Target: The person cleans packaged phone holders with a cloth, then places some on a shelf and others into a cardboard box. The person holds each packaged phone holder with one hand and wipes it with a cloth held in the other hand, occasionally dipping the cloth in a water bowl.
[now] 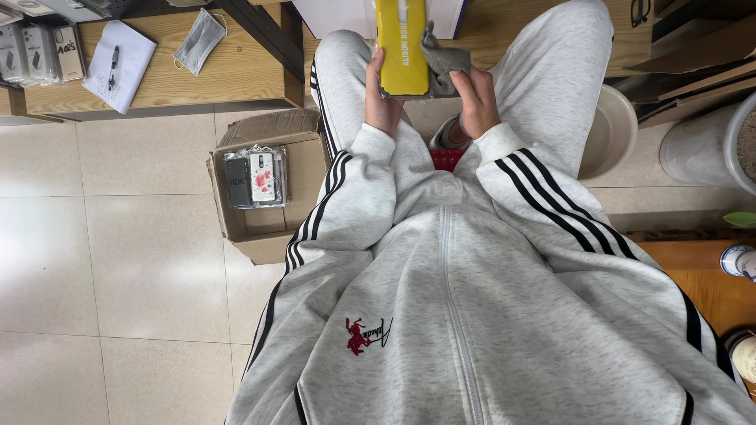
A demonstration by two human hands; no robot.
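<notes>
— What is the person holding?

— A flat yellow box, long and narrow, glossy, with a dark lower edge. It is up over the lap, between the knees.

— Which hand has it?

— The left hand grips the box along its left edge, fingers curled on it. The right hand clasps a grey cloth pressed to the box's right side.

— Anything near the box?

— Left of it, on the floor, an open cardboard carton with wrapped phone cases. Further left, a wooden counter carries a face mask.
</notes>
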